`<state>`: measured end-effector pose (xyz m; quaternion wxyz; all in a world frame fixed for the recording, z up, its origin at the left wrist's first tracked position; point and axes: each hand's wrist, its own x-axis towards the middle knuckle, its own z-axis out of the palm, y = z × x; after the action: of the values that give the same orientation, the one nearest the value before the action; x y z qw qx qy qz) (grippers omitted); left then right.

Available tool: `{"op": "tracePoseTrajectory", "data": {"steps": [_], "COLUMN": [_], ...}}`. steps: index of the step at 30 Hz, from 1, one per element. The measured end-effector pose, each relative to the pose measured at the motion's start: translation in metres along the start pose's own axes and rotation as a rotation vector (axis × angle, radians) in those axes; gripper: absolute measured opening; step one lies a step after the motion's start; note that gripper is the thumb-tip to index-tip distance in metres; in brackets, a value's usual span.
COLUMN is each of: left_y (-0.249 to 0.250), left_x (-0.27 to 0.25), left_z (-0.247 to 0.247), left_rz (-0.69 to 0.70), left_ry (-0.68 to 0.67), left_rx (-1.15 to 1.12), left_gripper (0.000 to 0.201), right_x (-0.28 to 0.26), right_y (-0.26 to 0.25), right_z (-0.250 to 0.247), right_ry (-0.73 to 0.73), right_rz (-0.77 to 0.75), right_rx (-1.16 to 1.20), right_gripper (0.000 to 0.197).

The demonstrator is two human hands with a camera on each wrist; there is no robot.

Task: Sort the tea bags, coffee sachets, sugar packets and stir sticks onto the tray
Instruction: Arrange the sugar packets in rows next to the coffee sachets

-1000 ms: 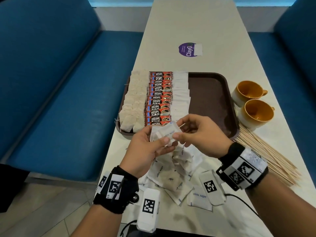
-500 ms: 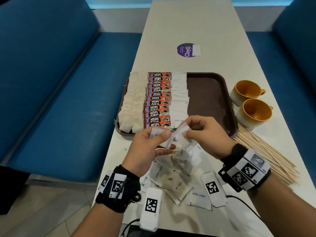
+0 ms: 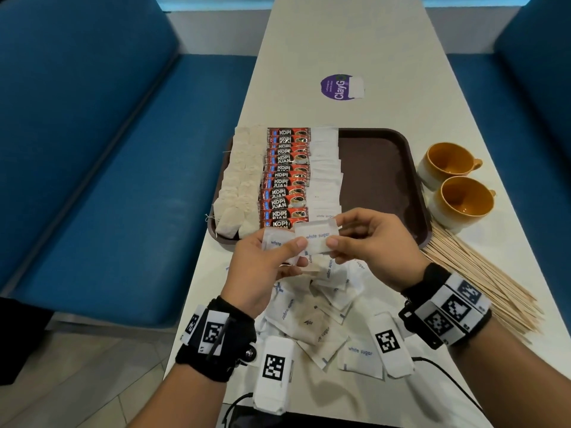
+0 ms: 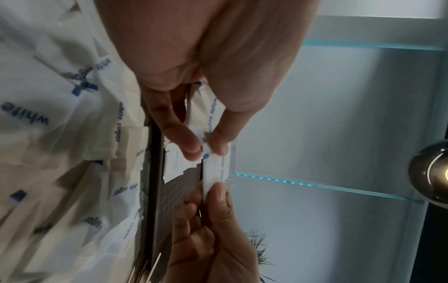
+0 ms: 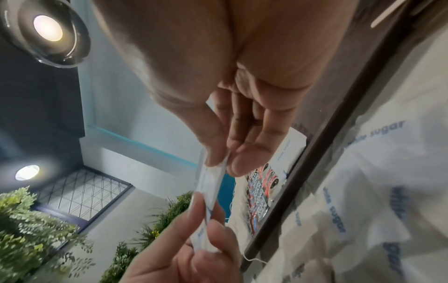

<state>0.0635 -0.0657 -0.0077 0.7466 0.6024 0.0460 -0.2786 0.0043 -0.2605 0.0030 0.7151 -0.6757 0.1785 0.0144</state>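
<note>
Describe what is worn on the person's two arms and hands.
Both hands, left hand and right hand, are bare, with no gloves or sleeves. Each wrist carries a black strap: the left wrist band and right wrist band bear white tiles printed with black square codes. A black cable trails beneath the right forearm.

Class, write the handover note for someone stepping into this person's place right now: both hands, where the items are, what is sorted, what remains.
Left hand: holds a few white sugar packets.
Right hand: pinches the top sugar packet, which the left thumb also holds.
Done: tea bags, coffee sachets and a sugar row lie in columns on the tray.
Left: held packets, loose sugar pile on the table, and stir sticks right of the tray.
</note>
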Motion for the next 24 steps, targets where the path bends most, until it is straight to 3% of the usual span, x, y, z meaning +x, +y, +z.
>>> {"op": "tracePoseTrajectory", "data": {"steps": [4, 8, 12, 17, 24], "left_y": [-0.002, -0.002, -0.001, -0.005, -0.009], "left_x": [0.001, 0.004, 0.006, 0.005, 0.007], "left_z": [-0.003, -0.010, -0.016, -0.018, -0.022], "left_rz": [-0.005, 0.022, -0.011, -0.050, -0.053], "left_ry": [0.031, 0.063, 0.060, 0.032, 0.010], "left_rx": [-0.021, -0.026, -0.025, -0.019, -0.052], "left_gripper": [0.019, 0.024, 0.016, 0.010, 0.017], "right_x": [0.008, 0.018, 0.035, 0.054, 0.053], "right_y": [-0.001, 0.000, 0.005, 0.020, 0.017], "right_z": [-0.004, -0.012, -0.020, -0.016, -0.011], "right_ry": [0.013, 0.068, 0.148, 0.191, 0.251], "right_rz": [0.018, 0.017, 0.002, 0.110, 0.067], "right_rx": [0.002, -0.039, -0.231, -0.465, -0.570], "right_gripper": [0.016, 0.026, 0.027, 0.019, 0.041]}}
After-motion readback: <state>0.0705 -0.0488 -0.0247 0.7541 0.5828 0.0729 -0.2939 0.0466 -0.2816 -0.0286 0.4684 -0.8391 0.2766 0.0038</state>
